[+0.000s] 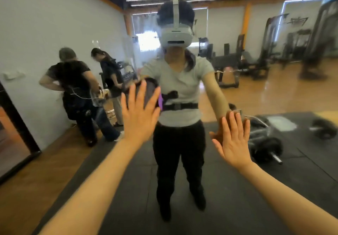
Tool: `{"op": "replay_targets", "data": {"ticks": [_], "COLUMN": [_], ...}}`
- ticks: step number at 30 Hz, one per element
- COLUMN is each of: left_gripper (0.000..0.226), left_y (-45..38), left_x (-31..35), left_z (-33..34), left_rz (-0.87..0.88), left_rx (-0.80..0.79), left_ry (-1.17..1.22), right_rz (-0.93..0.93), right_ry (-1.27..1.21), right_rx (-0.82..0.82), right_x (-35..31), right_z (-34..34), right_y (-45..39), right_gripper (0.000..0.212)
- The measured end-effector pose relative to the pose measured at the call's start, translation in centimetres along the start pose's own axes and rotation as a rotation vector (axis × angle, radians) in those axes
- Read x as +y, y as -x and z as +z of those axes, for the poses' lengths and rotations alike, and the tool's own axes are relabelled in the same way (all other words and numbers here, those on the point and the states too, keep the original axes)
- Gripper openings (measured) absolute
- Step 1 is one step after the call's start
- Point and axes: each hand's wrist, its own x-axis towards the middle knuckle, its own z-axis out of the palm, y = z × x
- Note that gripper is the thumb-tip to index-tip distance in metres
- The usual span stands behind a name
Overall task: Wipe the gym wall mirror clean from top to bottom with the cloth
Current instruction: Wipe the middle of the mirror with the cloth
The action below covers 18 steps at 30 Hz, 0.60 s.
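The wall mirror [237, 24] fills nearly the whole view and reflects me standing on dark mats. My left hand [140, 114] is raised with straight, spread fingers and presses a dark cloth [150, 90] with a purple edge flat against the glass at chest height. My right hand [233, 139] is lifted lower on the right, fingers straight, its fingertips meeting their reflection on the glass. It holds nothing. Most of the cloth is hidden behind my left hand.
The mirror's black frame [16, 121] runs down the far left. Two people [76, 92] stand reflected at the left by a white wall. Dumbbells [265, 147] lie on the mats at the right, with weight machines [274, 52] behind.
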Motion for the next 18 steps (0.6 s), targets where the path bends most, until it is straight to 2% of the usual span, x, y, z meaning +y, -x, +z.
{"op": "replay_targets", "data": {"ticks": [5,10,18], "left_gripper": [0.055,0.056,0.057], "left_y": [-4.4,-3.6,3.0], "left_x": [-4.6,-4.9,-5.0], "left_z": [-1.8,-1.6,0.4], "left_rz": [0.272,0.283,0.370], "left_rx": [0.002,-0.014,-0.010], "left_ry": [-0.097,-0.120,-0.072], "right_rz": [0.052,0.100,0.118], "right_ry": [-0.124,-0.145,-0.028], "right_rx": [-0.020,-0.033,0.043], "right_x": [-5.6,-9.8,-10.3], "right_z": [-1.1,0.2,2.1], "right_y": [-2.0,-5.3,-5.1], "right_gripper": [0.065,0.060,0.065]}}
